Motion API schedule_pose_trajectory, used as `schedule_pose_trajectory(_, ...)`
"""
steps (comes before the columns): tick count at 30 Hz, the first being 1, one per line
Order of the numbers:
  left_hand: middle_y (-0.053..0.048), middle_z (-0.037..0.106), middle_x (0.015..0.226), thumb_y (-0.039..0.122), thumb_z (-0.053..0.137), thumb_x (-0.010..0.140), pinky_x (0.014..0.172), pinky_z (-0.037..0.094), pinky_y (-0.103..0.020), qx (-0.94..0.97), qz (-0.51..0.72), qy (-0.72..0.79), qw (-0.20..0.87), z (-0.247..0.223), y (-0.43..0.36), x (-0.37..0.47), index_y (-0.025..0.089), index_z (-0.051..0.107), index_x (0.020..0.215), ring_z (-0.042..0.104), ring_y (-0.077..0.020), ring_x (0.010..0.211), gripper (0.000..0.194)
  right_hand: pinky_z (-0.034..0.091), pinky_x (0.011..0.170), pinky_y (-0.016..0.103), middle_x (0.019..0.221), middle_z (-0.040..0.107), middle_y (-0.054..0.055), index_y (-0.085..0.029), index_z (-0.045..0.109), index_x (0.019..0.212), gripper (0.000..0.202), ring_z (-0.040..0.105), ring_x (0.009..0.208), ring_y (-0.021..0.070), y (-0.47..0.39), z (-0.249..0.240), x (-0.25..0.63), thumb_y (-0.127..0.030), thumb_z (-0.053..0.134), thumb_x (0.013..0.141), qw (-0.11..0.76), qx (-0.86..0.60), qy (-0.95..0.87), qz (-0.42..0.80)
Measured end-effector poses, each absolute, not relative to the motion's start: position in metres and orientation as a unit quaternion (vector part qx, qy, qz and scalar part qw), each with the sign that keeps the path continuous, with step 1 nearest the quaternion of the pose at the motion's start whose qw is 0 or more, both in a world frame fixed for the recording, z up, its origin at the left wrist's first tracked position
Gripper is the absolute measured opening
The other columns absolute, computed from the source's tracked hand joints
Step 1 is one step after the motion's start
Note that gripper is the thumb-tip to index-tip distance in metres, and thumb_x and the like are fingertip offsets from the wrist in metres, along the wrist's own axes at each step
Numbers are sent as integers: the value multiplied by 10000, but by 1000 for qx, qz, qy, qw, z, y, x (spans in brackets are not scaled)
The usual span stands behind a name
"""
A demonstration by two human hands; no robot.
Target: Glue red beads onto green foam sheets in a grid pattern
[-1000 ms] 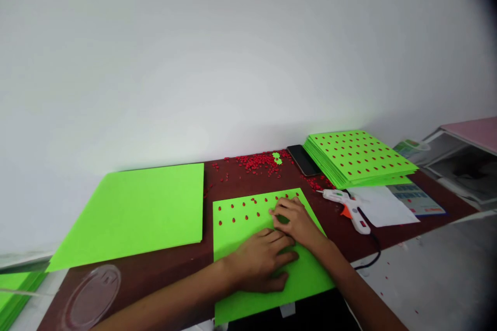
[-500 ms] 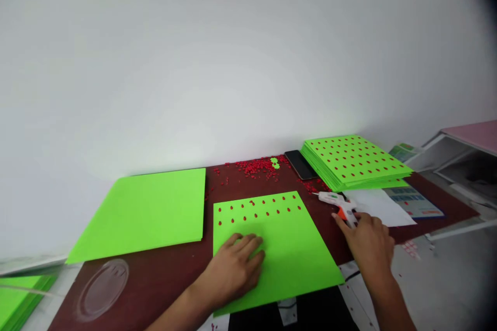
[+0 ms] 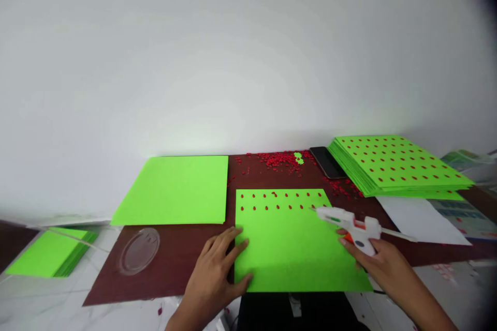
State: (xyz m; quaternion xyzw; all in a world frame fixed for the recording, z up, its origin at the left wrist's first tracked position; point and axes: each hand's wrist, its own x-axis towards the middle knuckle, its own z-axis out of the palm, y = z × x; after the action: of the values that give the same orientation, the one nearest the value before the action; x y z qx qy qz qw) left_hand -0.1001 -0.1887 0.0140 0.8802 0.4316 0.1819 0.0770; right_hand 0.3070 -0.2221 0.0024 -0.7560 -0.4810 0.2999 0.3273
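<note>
A bright green sheet (image 3: pixel 287 248) lies on the dark red table, with two rows of small red pieces along its far side. My left hand (image 3: pixel 217 269) rests at the sheet's left edge, fingers spread, some on the sheet. In my right hand (image 3: pixel 376 258) is a white glue gun (image 3: pixel 345 220), gripped by its handle, its nozzle over the right part of the second row. A white stick juts from the gun's back.
Plain green sheets (image 3: pixel 174 191) lie at left, near a clear round lid (image 3: pixel 140 251). Loose red pieces (image 3: pixel 277 159) and a black phone (image 3: pixel 327 162) lie at the back. Right are a dotted green stack (image 3: pixel 399 163) and white paper (image 3: pixel 423 220). Another green stack (image 3: pixel 46 253) sits far left.
My right hand has lifted the glue gun from the table and brought it over the sheet. My left hand has moved from the sheet's middle to its left edge. The view has shifted.
</note>
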Motion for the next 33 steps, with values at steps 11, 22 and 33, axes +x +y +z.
schedule_pose_trajectory(11,-113,571,1512,382,873,740,1086,478,-534,876,176,435,114,21,-187,-102,282,672,1368,545,-368,1372,667,394,476,275,550,622,11,-194,672,715,293,531,449,159,-174,30,162,-447,623,857,246,-652,-591,405)
schedule_pose_trajectory(22,-111,577,1502,388,844,781,1091,470,-524,874,182,434,123,23,-188,-102,275,673,1353,542,-358,1372,607,412,466,267,589,674,27,-195,674,701,257,571,453,159,-169,9,162,-368,619,884,243,-648,-612,381)
schedule_pose_trajectory(33,-123,553,1525,362,867,758,1089,460,-541,877,173,431,120,19,-188,-103,263,651,1383,527,-370,1385,669,490,627,316,797,802,121,-163,772,841,212,741,687,256,-168,-2,160,-289,621,918,244,-641,-664,297)
